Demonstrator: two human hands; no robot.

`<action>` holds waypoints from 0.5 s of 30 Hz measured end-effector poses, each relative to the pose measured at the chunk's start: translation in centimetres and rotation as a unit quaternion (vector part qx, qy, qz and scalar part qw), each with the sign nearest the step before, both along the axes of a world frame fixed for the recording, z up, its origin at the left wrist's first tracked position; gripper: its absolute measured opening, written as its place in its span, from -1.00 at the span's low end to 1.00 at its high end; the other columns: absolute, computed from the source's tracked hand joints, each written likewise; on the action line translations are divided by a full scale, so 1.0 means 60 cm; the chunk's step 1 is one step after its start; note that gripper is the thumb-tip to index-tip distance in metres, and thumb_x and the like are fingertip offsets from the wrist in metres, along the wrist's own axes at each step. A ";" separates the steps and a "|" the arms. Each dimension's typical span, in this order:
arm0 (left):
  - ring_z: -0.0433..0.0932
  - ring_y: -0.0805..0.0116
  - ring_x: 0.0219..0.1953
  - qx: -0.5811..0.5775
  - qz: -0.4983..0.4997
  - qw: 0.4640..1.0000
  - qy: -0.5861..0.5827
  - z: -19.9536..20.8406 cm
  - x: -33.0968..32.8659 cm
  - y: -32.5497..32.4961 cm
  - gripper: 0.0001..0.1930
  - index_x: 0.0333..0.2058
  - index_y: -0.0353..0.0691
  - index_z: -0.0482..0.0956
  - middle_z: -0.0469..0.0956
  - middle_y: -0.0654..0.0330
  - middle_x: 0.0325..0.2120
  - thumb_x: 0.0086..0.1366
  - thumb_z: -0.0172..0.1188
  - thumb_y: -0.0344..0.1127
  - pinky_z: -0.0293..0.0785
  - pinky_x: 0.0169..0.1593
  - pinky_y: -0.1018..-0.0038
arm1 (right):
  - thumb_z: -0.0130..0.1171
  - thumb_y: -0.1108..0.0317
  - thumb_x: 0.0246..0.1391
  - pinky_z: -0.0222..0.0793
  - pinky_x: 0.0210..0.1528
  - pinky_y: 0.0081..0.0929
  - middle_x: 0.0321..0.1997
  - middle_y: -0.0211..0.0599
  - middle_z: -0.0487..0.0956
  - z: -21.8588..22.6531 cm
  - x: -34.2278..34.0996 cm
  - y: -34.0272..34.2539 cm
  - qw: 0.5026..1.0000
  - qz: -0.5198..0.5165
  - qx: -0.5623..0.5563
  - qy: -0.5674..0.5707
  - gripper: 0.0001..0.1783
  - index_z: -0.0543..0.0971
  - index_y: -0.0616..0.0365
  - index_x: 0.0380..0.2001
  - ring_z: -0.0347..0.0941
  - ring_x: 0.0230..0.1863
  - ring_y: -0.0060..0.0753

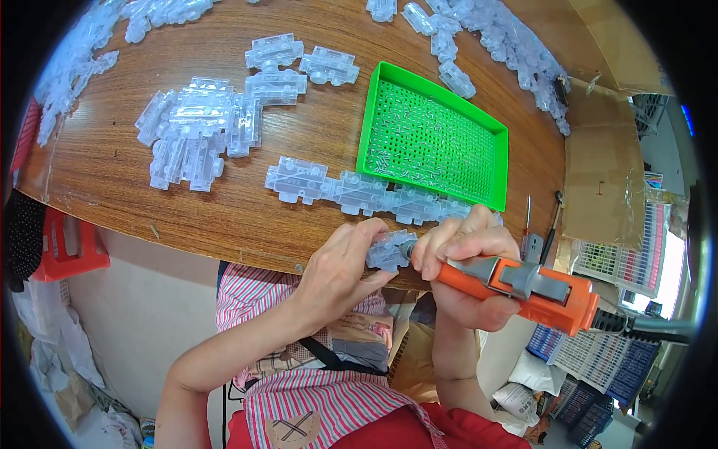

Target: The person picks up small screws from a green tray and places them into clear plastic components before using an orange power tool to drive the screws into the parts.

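Note:
At the table's near edge, my left hand (329, 273) is closed around a clear plastic piece (387, 251), thumb and fingers on its sides. My right hand (475, 251) grips an orange and grey electric screwdriver (550, 299), which lies tilted with its nose pointing left. The tool's grey nose (407, 250) meets the right side of the piece; its bit and the contact spot are hidden. Just beyond both hands runs a row of similar clear pieces (301, 179). Behind that row stands a green perforated tray (502, 176) with many small metal screws (383, 161) in it.
A heap of clear pieces (198, 123) sits left on the wooden table (120, 161); larger piles (508, 45) line its far side. Thin tools (552, 232) lie at the right edge by a cardboard sheet (602, 172). A dark cable (658, 329) trails from the screwdriver.

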State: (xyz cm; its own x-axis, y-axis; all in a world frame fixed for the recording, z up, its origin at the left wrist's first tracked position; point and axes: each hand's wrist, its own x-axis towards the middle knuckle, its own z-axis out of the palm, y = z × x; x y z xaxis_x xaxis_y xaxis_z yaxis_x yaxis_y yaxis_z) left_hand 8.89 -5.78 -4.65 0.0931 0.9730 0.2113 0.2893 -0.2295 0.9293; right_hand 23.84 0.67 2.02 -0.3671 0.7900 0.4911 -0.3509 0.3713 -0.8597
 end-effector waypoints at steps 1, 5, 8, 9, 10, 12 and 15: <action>0.51 0.01 -0.11 0.002 0.002 1.000 0.001 0.000 0.000 -0.001 -0.36 0.07 -0.34 0.32 0.51 -0.01 -0.17 0.01 0.42 -0.40 0.48 -0.07 0.24 | 0.05 -0.47 0.04 0.44 -0.57 -0.40 -0.41 -0.33 0.25 0.001 0.001 -0.004 1.000 -0.009 -0.009 -0.014 -0.10 0.47 0.37 -0.24 0.45 -0.56 -0.39; 0.50 0.00 -0.11 -0.003 0.000 1.000 0.000 -0.001 0.001 -0.003 -0.35 0.08 -0.32 0.31 0.50 -0.02 -0.17 0.03 0.41 -0.38 0.48 -0.07 0.23 | 0.05 -0.47 0.05 0.44 -0.59 -0.42 -0.42 -0.34 0.25 0.002 0.006 -0.007 0.998 -0.027 -0.010 -0.051 -0.08 0.47 0.40 -0.19 0.44 -0.57 -0.41; 0.50 -0.01 -0.12 -0.002 0.001 1.000 0.004 -0.004 0.001 -0.003 -0.35 0.08 -0.31 0.30 0.50 -0.01 -0.18 0.03 0.41 -0.37 0.48 -0.08 0.22 | 0.05 -0.46 0.06 0.43 -0.60 -0.43 -0.43 -0.33 0.26 0.000 -0.004 -0.004 0.997 -0.060 -0.007 -0.051 -0.10 0.47 0.39 -0.23 0.44 -0.58 -0.41; 0.50 0.00 -0.12 -0.002 -0.001 1.000 0.001 -0.004 0.002 -0.003 -0.35 0.09 -0.30 0.30 0.50 -0.01 -0.18 0.03 0.41 -0.37 0.48 -0.08 0.22 | 0.05 -0.46 0.06 0.43 -0.60 -0.43 -0.43 -0.33 0.26 -0.001 -0.006 -0.004 0.997 -0.060 -0.007 -0.052 -0.10 0.47 0.39 -0.23 0.44 -0.58 -0.41; 0.50 0.00 -0.12 -0.003 -0.001 1.000 -0.001 -0.004 0.002 -0.003 -0.35 0.09 -0.30 0.30 0.50 -0.01 -0.18 0.03 0.41 -0.37 0.48 -0.08 0.22 | 0.05 -0.45 0.07 0.43 -0.61 -0.43 -0.43 -0.32 0.26 -0.002 -0.008 -0.004 0.998 -0.049 0.000 -0.027 -0.12 0.46 0.38 -0.24 0.44 -0.58 -0.41; 0.50 0.00 -0.12 -0.005 -0.002 1.000 -0.005 -0.001 0.003 -0.003 -0.36 0.08 -0.30 0.31 0.50 0.00 -0.19 0.03 0.41 -0.37 0.48 -0.08 0.22 | 0.05 -0.44 0.07 0.43 -0.61 -0.42 -0.43 -0.31 0.26 -0.003 -0.008 -0.003 0.999 -0.038 0.005 -0.002 -0.13 0.46 0.37 -0.25 0.44 -0.59 -0.41; 0.50 0.00 -0.14 -0.003 0.000 1.000 -0.012 0.000 0.001 -0.001 -0.36 0.08 -0.30 0.32 0.51 0.00 -0.19 0.04 0.41 -0.36 0.47 -0.08 0.23 | 0.05 -0.43 0.08 0.43 -0.61 -0.42 -0.43 -0.30 0.27 -0.002 -0.007 -0.001 1.000 -0.028 0.007 -0.004 -0.15 0.45 0.36 -0.27 0.44 -0.58 -0.40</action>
State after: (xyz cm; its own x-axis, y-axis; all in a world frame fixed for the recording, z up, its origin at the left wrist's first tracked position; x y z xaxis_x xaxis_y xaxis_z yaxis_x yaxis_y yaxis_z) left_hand 8.93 -5.86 -4.67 0.0877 0.9744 0.2071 0.2664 -0.2232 0.9377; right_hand 23.45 0.64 1.90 -0.3269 0.8028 0.4986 -0.3217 0.4016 -0.8575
